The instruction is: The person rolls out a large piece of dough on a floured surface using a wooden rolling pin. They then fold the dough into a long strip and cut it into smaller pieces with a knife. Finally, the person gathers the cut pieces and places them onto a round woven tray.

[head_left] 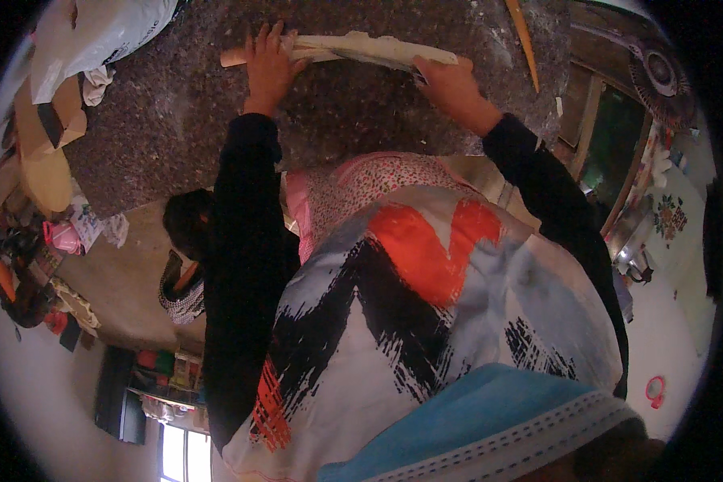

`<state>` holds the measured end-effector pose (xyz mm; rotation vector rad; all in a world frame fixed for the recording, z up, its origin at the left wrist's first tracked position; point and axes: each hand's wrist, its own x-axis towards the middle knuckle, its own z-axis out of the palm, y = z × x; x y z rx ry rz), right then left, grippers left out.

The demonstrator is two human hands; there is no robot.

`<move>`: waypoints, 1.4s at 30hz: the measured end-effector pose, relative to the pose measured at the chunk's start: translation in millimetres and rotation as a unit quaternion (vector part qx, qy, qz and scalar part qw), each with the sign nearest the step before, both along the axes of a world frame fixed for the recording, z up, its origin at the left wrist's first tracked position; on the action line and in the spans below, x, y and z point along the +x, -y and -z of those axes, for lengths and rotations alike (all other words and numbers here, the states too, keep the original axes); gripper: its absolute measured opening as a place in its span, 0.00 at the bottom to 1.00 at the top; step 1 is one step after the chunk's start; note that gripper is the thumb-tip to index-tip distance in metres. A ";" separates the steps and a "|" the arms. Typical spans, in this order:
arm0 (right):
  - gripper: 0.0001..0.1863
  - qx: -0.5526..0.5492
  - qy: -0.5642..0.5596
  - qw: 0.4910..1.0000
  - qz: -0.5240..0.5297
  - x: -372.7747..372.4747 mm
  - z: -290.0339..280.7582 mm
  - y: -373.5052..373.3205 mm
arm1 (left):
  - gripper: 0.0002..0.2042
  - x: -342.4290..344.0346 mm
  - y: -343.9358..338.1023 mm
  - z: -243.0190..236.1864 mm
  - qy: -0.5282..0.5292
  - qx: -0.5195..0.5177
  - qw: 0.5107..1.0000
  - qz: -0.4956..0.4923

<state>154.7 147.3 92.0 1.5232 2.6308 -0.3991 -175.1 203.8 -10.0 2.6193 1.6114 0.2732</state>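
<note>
A wooden rolling pin [233,58], its bare end showing at the left, lies across the far part of a dark speckled tabletop [329,112]. Wrapped around it is a pale, floury layer that looks like dough [361,46], with an uneven far edge. My left hand [271,68] rests over the left part of the roll, fingers stretched out and spread past it. At the other end, my right hand [450,83] is closed around the roll; its fingertips are partly hidden. Flour dusts the tabletop in places.
A tapered orange-brown stick [524,44] lies at the far right of the tabletop. White plastic bag [108,36] and cardboard pieces [44,165] crowd the left edge. Beyond the right edge are a fan [661,76] and a metal kettle [633,259].
</note>
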 end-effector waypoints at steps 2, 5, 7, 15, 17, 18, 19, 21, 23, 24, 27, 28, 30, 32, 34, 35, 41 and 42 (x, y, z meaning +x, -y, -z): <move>0.26 -0.006 0.048 0.999 0.000 8.5 0.4 3.3 | 0.28 -2.1 1.4 2.2 -0.006 -0.007 1.000 -0.005; 0.26 -0.026 0.065 0.998 0.004 11.3 -6.6 0.0 | 0.27 -4.9 0.4 4.6 -0.024 -0.010 1.000 -0.011; 0.26 -0.017 0.049 0.999 -0.005 13.2 -12.4 -3.8 | 0.26 -7.5 0.6 5.5 -0.022 -0.008 1.000 -0.013; 0.26 -0.044 0.019 0.998 0.027 37.5 -9.9 1.7 | 0.25 -14.0 0.2 5.3 0.009 -0.025 0.999 -0.017; 0.26 -0.040 0.019 0.999 0.026 47.5 -0.6 4.8 | 0.25 -15.4 -0.6 5.0 0.017 -0.034 0.999 -0.018; 0.27 -0.039 0.018 0.999 0.025 53.3 2.7 6.8 | 0.25 -15.7 -0.6 4.7 0.021 -0.038 0.999 -0.019; 0.27 -0.045 0.012 0.999 0.026 61.5 3.5 9.1 | 0.25 -15.4 -0.4 4.6 0.012 -0.036 0.999 -0.017; 0.28 -0.057 -0.006 0.998 0.022 68.5 -0.2 7.6 | 0.25 -18.7 0.6 1.6 -0.012 -0.031 0.999 -0.017; 0.26 -0.083 0.016 0.994 0.064 71.2 -9.0 9.2 | 0.25 -21.6 1.3 -0.5 -0.010 -0.039 0.999 -0.010; 0.25 -0.095 0.028 0.991 0.085 72.8 -12.3 10.4 | 0.25 -22.3 0.9 -0.9 -0.008 -0.043 0.999 -0.006; 0.29 -0.081 0.015 0.995 0.063 90.0 -11.0 13.6 | 0.27 -23.1 0.9 0.8 -0.023 -0.052 0.998 -0.009; 0.29 -0.079 0.015 0.995 0.058 94.5 -10.9 15.4 | 0.26 -23.6 1.2 1.6 -0.020 -0.055 0.998 -0.012; 0.29 -0.075 0.013 0.996 0.047 102.6 -10.8 16.4 | 0.26 -24.2 1.8 1.7 -0.016 -0.061 0.998 -0.020; 0.28 -0.068 0.012 0.997 0.045 115.3 -8.0 18.3 | 0.26 -23.6 1.4 3.8 -0.012 -0.057 0.998 -0.019; 0.28 -0.082 0.040 0.994 0.059 126.6 -4.8 19.5 | 0.26 -24.2 -0.4 6.9 -0.006 -0.062 0.998 -0.018; 0.27 -0.101 0.070 0.990 0.074 131.2 -7.9 20.0 | 0.26 -24.6 -0.8 7.3 0.000 -0.072 0.997 -0.017; 0.25 -0.057 0.062 0.993 0.077 187.7 -4.1 33.8 | 0.26 -29.5 2.4 3.4 -0.021 -0.067 0.997 -0.022; 0.25 -0.070 0.047 0.993 0.088 195.7 -7.4 34.7 | 0.26 -30.1 1.3 5.5 -0.024 -0.076 0.997 -0.022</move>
